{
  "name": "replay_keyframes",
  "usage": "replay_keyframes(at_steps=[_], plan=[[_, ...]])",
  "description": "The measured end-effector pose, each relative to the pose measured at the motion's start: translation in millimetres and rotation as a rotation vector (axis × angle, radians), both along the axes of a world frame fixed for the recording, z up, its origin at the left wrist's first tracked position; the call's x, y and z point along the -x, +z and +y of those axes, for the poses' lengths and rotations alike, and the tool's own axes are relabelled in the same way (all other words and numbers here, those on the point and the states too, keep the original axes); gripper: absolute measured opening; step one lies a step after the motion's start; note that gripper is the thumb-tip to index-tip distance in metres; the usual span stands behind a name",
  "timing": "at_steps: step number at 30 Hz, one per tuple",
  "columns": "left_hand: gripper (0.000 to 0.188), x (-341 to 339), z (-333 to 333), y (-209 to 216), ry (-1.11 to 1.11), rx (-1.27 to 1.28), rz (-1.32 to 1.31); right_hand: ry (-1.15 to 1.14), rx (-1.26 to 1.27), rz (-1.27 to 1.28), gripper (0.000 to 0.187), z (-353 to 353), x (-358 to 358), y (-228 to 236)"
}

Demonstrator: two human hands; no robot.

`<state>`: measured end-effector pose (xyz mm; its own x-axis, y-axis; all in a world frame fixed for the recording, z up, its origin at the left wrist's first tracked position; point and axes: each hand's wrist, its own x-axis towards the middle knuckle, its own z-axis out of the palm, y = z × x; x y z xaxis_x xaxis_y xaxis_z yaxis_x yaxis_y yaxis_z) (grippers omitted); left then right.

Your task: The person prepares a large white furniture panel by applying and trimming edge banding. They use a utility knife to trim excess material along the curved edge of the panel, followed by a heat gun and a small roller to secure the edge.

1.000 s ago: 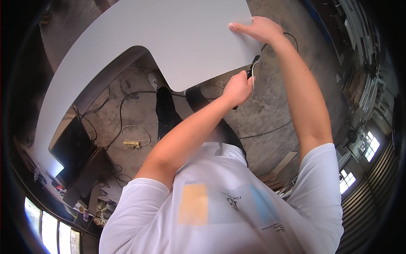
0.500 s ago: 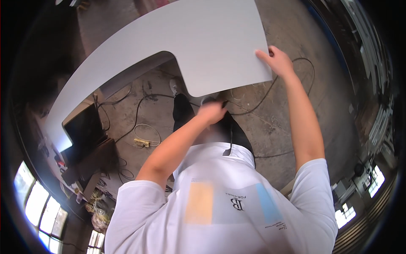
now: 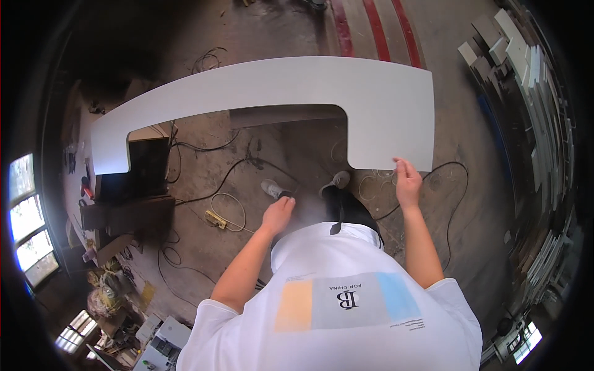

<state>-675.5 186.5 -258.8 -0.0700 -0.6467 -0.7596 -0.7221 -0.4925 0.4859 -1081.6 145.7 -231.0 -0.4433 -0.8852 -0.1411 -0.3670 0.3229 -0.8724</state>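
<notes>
A large white panel [image 3: 272, 83] lies in front of me, its far edge a long curve and its near side cut out with rounded corners. My right hand [image 3: 407, 180] is at the near edge of its broad right end, with bent fingers and the fingertips on the edge. Away from the panel, my left hand [image 3: 278, 214] hangs over my left leg. Its fingers are loosely curled in and nothing shows in them. Under the cutout a brown board [image 3: 284, 115] partly shows; most of what holds up the panel is hidden.
Dark boxy furniture [image 3: 133, 213] stands at the left. On the concrete floor lie black cables [image 3: 210, 176] and a yellow power strip [image 3: 215, 219]. Long boards and strips [image 3: 535, 80] are stacked along the right. Red stripes [image 3: 377, 28] run beyond the panel.
My view has shifted back, so the whole panel shows. My right hand has gone from the panel's right edge to its near edge. My left hand has moved away from the panel.
</notes>
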Motion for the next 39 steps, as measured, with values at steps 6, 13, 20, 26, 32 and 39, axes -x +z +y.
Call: replay_keyframes(at_steps=[6,13,20,26,32,39], plan=[[0.042,-55.1,8.0,18.5,0.234,0.434,0.176,0.469,-0.114,0.015,0.023,-24.1,-153.5,14.1],[0.044,-189.7,-15.9,118.9,0.721,0.241,0.475,1.104,-0.266,-0.159,0.042,-55.5,-380.4,53.1],[0.051,-288.8,-13.8,102.4,0.577,0.562,0.429,1.494,-0.291,0.104,0.044,-87.0,-530.8,89.4],[0.058,-355.7,-35.0,79.5,0.672,0.649,0.439,1.436,-0.323,-0.211,0.028,-128.8,-610.1,45.9],[0.054,-457.0,-64.9,104.1,0.928,0.444,0.219,1.433,-0.369,-0.154,0.042,-214.0,-745.7,-26.7],[0.045,-547.4,-51.0,75.3,1.137,0.529,0.094,1.538,-0.226,0.196,0.043,-325.0,-914.5,-1.5]])
